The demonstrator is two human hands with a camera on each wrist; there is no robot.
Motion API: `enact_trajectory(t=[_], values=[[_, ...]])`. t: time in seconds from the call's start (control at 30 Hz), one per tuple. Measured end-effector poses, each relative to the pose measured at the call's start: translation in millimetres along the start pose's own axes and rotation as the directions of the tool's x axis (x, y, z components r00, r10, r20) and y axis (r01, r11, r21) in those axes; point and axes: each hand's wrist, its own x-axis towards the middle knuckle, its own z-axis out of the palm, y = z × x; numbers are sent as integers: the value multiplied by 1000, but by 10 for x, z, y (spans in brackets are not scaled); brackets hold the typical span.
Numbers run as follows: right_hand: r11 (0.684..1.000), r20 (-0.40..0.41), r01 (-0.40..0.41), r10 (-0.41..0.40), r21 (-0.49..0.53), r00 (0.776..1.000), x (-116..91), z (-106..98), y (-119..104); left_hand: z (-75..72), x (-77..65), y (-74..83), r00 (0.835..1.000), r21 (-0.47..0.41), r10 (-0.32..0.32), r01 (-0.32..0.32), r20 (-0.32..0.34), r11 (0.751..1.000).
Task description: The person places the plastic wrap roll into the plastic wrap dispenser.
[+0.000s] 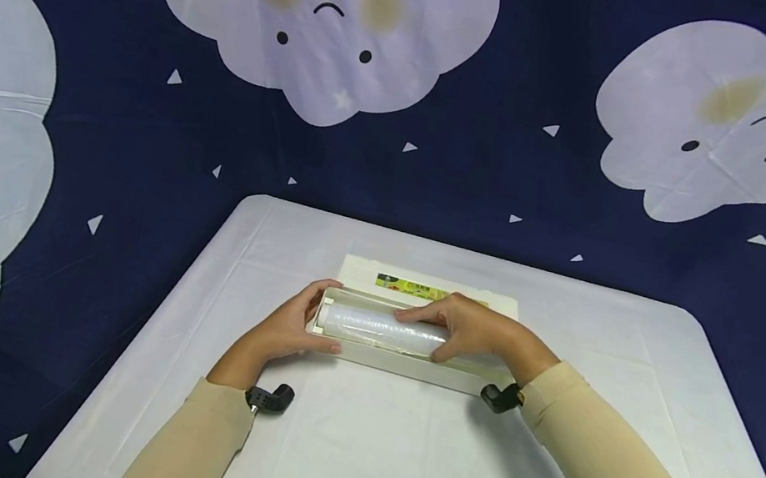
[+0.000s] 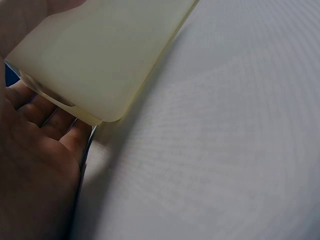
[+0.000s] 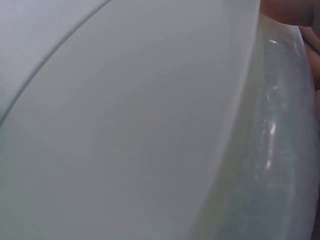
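A long off-white cling film dispenser (image 1: 407, 367) lies across the table with its lid (image 1: 356, 273) folded back on the far side; a yellow-green label is stuck on the lid. Inside sits a shiny roll of cling film (image 1: 368, 326). My left hand (image 1: 284, 330) grips the dispenser's left end, thumb along the front wall and fingers behind. My right hand (image 1: 478, 328) reaches over the roll's right part, its thumb at the near side and fingers across the far side. In the right wrist view the film roll (image 3: 285, 140) shows beside the box's front wall (image 3: 135, 120).
A white cloth covers the table (image 1: 347, 453), with rounded far corners. Behind it hangs a dark blue curtain (image 1: 496, 199) printed with pale clouds and small triangles. Each wrist wears a small black camera (image 1: 270, 398).
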Motion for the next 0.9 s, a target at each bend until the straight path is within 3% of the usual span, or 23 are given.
enact_trajectory(t=[0.9], values=[[1000, -5, -21, 21, -8, 1000, -17, 36, 39, 1, 5, 0, 1000, 3, -7, 7, -3, 1000]])
